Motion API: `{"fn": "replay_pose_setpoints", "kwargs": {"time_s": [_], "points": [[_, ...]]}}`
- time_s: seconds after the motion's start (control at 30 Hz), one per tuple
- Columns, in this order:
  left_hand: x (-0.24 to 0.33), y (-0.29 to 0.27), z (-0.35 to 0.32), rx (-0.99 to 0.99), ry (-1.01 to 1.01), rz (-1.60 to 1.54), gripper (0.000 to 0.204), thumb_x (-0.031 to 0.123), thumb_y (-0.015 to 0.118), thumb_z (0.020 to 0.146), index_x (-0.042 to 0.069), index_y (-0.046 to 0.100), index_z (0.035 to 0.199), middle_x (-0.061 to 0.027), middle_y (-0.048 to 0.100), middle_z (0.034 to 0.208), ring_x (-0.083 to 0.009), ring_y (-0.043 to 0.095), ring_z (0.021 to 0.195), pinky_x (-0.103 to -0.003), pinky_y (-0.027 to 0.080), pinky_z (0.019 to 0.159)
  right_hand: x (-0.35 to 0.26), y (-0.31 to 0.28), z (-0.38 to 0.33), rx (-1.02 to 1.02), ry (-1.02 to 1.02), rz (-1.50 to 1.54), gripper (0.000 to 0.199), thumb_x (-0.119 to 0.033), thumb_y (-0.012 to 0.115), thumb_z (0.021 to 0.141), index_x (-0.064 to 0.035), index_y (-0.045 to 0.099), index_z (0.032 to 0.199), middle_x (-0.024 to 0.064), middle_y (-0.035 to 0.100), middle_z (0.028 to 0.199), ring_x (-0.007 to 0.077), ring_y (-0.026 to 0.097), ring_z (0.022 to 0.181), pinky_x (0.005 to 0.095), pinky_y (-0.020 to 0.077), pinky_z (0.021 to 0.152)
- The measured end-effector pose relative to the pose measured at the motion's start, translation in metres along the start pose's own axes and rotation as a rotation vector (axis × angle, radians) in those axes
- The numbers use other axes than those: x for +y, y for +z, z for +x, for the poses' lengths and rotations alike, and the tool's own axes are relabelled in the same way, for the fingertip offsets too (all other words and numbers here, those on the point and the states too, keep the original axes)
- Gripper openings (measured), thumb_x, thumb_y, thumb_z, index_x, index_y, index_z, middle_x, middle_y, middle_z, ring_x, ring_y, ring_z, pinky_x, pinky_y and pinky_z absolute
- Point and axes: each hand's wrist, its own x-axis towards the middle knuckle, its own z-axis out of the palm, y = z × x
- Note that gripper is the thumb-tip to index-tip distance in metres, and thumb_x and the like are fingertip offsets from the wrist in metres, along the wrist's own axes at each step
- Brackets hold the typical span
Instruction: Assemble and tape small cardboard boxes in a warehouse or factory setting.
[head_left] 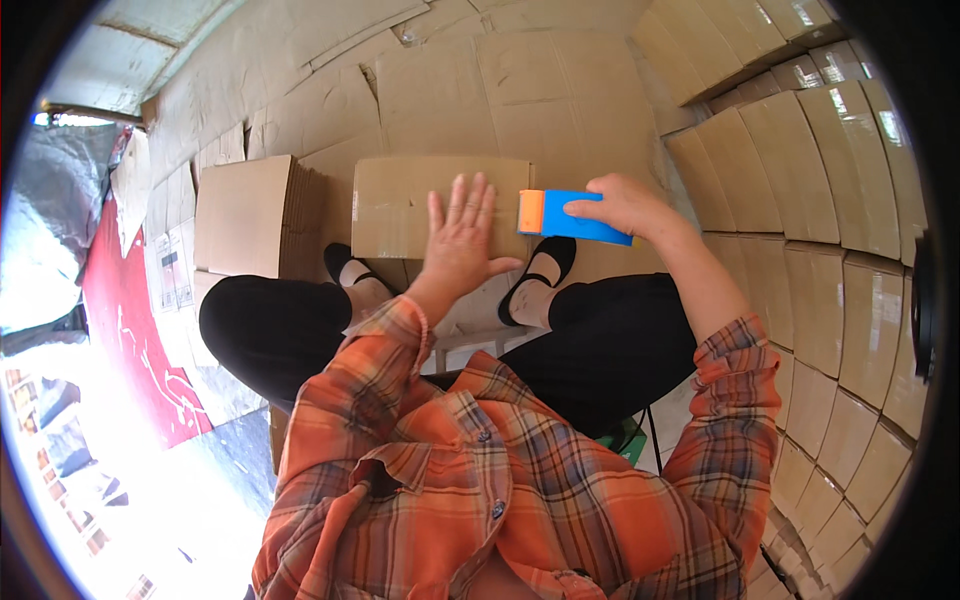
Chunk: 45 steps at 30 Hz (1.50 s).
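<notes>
The fingers of the left hand [458, 240] are spread and unbent, lying flat on a closed brown cardboard box [393, 205], thumb pointing toward the right hand [628, 207]. The right fingers are wrapped around a blue tape dispenser [585, 217], thumb along its top; its orange end points left of them, over the box's right edge, and whether it touches the cardboard I cannot tell. Just below the left fingers, near the box's lower edge, are two black shoes [557, 260]. Left of those fingers, beside the box, stands a bundle of layered cardboard [243, 215]. Beyond both hands spreads a cardboard-covered floor [560, 85]. Well to the right of the right fingers rise stacked brown cartons [815, 300].
</notes>
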Motion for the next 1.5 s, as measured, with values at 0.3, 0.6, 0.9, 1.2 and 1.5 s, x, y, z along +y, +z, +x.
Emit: {"fn": "replay_pose_setpoints", "kwargs": {"time_s": [0.3,0.6,0.9,1.2,1.5], "points": [[0.039,0.01,0.033,0.08,-0.088,-0.043,0.097,0.055,0.063,0.069,-0.005,0.029,0.138,-0.0191,0.021,0.148,-0.0344,0.012,0.139,-0.059,0.004,0.107,0.007,-0.004,0.006,-0.043,-0.048,0.006,0.054,-0.052,0.063,0.073,0.002,0.059,0.07,0.0184,0.057,0.065,0.0244,0.054,0.058,0.0375,0.0408,0.052],[0.039,0.018,0.031,0.053,-0.116,0.008,0.088,0.042,0.061,0.072,-0.005,0.027,0.138,-0.0224,0.018,0.148,-0.0381,0.01,0.139,-0.063,0.004,0.105,0.015,-0.021,-0.019,-0.099,-0.056,0.083,0.049,-0.047,0.063,0.074,0.0015,0.058,0.07,0.0131,0.055,0.063,0.0191,0.052,0.057,0.0349,0.04,0.052],[0.044,0.02,0.038,0.016,-0.12,0.003,0.083,0.032,0.057,0.07,-0.004,0.026,0.139,-0.0199,0.015,0.149,-0.0368,0.008,0.139,-0.065,0.0,0.104,0.078,-0.038,-0.056,0.029,0.003,-0.001,0.045,-0.043,0.065,0.073,0.0008,0.057,0.07,0.0137,0.054,0.065,0.0207,0.053,0.06,0.035,0.0414,0.055],[0.045,0.017,0.036,0.008,-0.09,0.0,0.077,0.025,0.052,0.072,-0.003,0.027,0.139,-0.0159,0.017,0.15,-0.0348,0.01,0.139,-0.069,-0.002,0.101,0.084,0.014,-0.012,0.029,0.032,-0.115,0.051,-0.052,0.061,0.072,-0.0007,0.062,0.076,0.0193,0.06,0.074,0.0327,0.059,0.07,0.0421,0.0447,0.062],[0.043,0.016,0.038,-0.036,-0.069,0.064,0.083,0.031,0.058,0.071,-0.003,0.026,0.139,-0.0184,0.017,0.149,-0.0364,0.009,0.139,-0.069,-0.001,0.101,0.065,0.058,0.041,0.014,0.034,-0.097,0.051,-0.054,0.062,0.071,-0.0037,0.067,0.081,0.0195,0.064,0.08,0.0341,0.063,0.077,0.0423,0.0489,0.068]]}}
